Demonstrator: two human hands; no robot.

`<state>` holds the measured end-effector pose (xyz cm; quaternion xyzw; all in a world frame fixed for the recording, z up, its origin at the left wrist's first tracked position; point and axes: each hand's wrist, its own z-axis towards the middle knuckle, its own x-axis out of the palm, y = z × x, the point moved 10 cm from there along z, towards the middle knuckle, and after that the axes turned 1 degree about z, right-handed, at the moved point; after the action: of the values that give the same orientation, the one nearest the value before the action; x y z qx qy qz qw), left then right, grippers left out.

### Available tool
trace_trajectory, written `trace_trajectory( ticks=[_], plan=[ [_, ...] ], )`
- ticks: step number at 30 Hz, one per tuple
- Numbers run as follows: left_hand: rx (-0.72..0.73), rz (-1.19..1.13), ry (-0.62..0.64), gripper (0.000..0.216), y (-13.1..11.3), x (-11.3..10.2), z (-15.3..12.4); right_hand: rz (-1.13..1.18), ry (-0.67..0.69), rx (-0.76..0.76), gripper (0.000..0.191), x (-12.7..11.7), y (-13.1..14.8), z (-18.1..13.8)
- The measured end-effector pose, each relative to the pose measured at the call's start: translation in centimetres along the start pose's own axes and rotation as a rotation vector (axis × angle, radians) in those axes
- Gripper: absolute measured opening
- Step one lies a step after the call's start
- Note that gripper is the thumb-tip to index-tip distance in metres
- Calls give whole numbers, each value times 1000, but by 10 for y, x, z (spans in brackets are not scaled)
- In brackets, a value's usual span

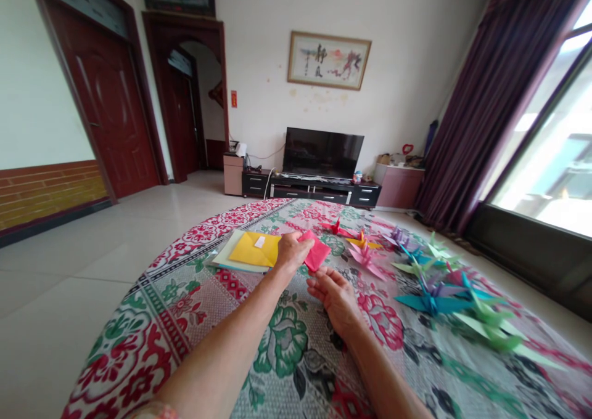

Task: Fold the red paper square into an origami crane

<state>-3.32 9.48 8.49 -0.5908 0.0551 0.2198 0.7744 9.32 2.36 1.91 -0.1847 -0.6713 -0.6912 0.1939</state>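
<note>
My left hand point(292, 251) is closed on the edge of a red sheet of paper point(316, 251), lifting it just right of a stack of coloured paper point(252, 251) with a yellow sheet on top. My right hand point(333, 294) rests on the flowered tablecloth point(277, 345) just below the red sheet, fingers stretched out and holding nothing. Several folded paper cranes lie to the right: a red one point(337, 227), a pink one point(367, 257), a blue one point(432, 300) and a green one point(497, 329).
The round table fills the lower view. Beyond it are a tiled floor, a TV point(322, 153) on a low black stand, a framed picture on the wall, dark wooden doors at the left and purple curtains point(490, 98) by a window at the right.
</note>
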Motion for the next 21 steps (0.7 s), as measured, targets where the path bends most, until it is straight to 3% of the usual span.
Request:
trace_trajectory(
  ticks=[15, 21],
  plan=[
    [46, 41, -117, 28, -13, -10, -12, -14, -32, -25, 28, -4, 2, 2],
    [37, 56, -90, 27, -15, -5, -14, 19, -64, -11, 28, -6, 3, 1]
  ],
)
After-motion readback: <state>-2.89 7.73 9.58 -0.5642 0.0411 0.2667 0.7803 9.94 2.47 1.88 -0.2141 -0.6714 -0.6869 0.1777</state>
